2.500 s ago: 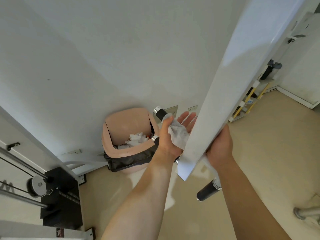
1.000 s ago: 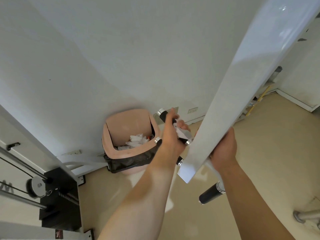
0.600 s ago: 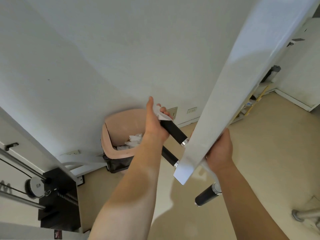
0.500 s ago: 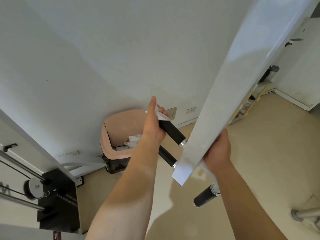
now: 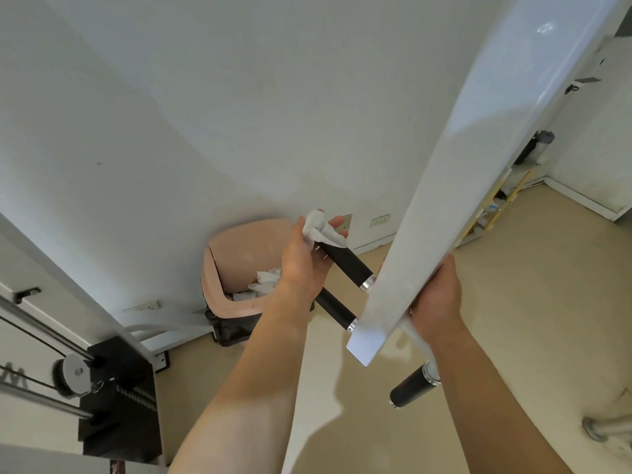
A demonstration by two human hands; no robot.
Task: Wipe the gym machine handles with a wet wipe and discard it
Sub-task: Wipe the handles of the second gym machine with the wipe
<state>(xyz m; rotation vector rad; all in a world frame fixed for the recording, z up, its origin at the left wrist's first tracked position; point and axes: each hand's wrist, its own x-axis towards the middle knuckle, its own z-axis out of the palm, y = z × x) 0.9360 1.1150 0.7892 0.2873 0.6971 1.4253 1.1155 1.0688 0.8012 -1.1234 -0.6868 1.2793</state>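
Note:
A white machine arm (image 5: pixel 455 172) slants down from the top right. Two black handles stick out of its lower end to the left: an upper handle (image 5: pixel 345 261) and a lower handle (image 5: pixel 333 307). My left hand (image 5: pixel 306 258) holds a crumpled white wet wipe (image 5: pixel 321 230) at the far tip of the upper handle, fingers curled loosely around it. My right hand (image 5: pixel 436 295) grips the arm's lower end from the right side. A third black handle (image 5: pixel 412 388) points down below that hand.
A pink bin (image 5: pixel 236 268) with a black liner stands against the white wall, with used wipes inside, directly behind my left hand. A black weight stack (image 5: pixel 116 395) with cables and a pulley is at the lower left. A shelf rack (image 5: pixel 502 200) stands at the right.
My left hand slid the wipe outward along the upper handle from near the arm to its far tip, and the fingers have loosened there. The right hand stayed on the arm.

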